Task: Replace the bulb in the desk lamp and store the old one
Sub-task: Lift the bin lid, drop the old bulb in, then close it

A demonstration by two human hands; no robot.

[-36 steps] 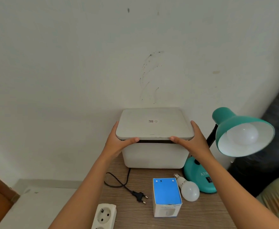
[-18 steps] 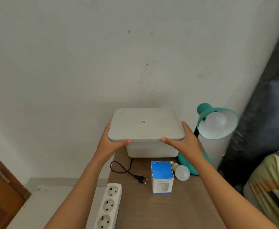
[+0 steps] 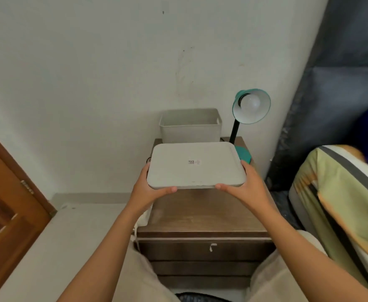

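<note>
I hold a flat white lid (image 3: 195, 165) level above the wooden nightstand (image 3: 202, 216), my left hand (image 3: 150, 190) gripping its left front corner and my right hand (image 3: 247, 188) its right front corner. The open white storage box (image 3: 190, 127) stands uncovered at the back of the nightstand against the wall. To its right is the teal desk lamp (image 3: 251, 106), its shade tilted toward me with a white bulb (image 3: 250, 103) screwed in. The lid hides the loose bulb, its blue carton and the lamp's plug.
A white power strip (image 3: 145, 216) peeks out at the nightstand's left edge under my left wrist. A brown wooden door (image 3: 6, 205) is at the left. A bed with a striped cover (image 3: 339, 203) and a dark headboard stands at the right.
The lid has come off the box and moved toward me, leaving the box open. The view has pulled back, showing the nightstand's front and drawers.
</note>
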